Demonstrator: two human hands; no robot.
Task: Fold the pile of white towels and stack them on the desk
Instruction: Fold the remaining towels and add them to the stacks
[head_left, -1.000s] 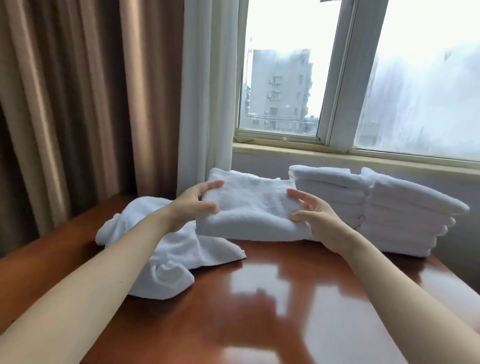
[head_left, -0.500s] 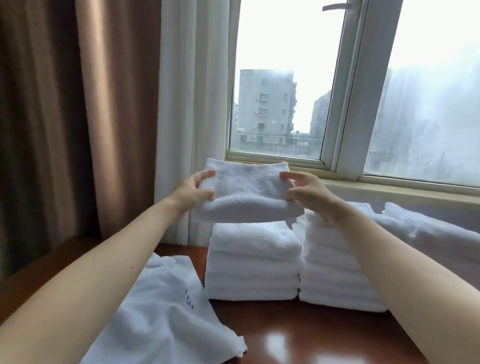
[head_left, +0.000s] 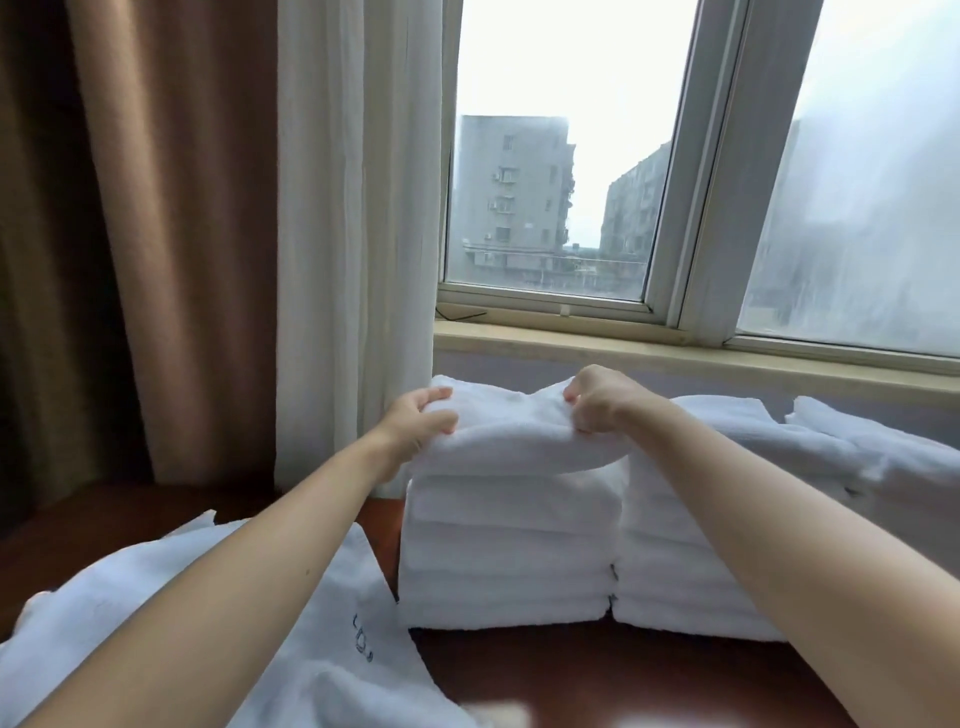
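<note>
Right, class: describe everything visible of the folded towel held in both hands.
The folded towel is white, thick terry-looking cloth, folded into a flat oblong with a rounded front fold. It lies roughly level on top of the left stack, slightly overhanging. The left-hand grip holds its left end, the right-hand grip pinches its right end.

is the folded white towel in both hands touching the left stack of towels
Touching. Head view: the folded white towel lies on the left stack of white towels, no gap between.
</note>
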